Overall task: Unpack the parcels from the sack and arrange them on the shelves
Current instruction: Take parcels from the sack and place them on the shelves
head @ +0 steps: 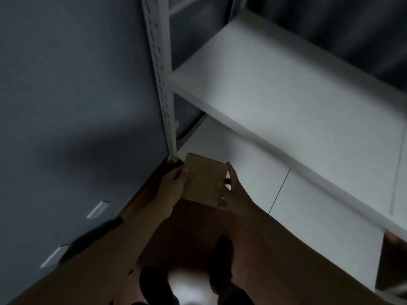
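Observation:
A small brown cardboard parcel (202, 180) is held low in front of me, at the front left corner of the bottom shelf (253, 172). My left hand (175, 182) grips its left side with the thumb on top. My right hand (229, 190) grips its right side, fingers curled round the edge. The white shelving unit has a higher shelf (286, 91) above, bare in view. The sack is not in view.
A perforated white upright post (163, 84) stands at the shelf's left corner against a grey wall (77, 95). White wall fittings (98, 209) sit low on the wall. My dark shoes (222, 263) stand on the brown floor below.

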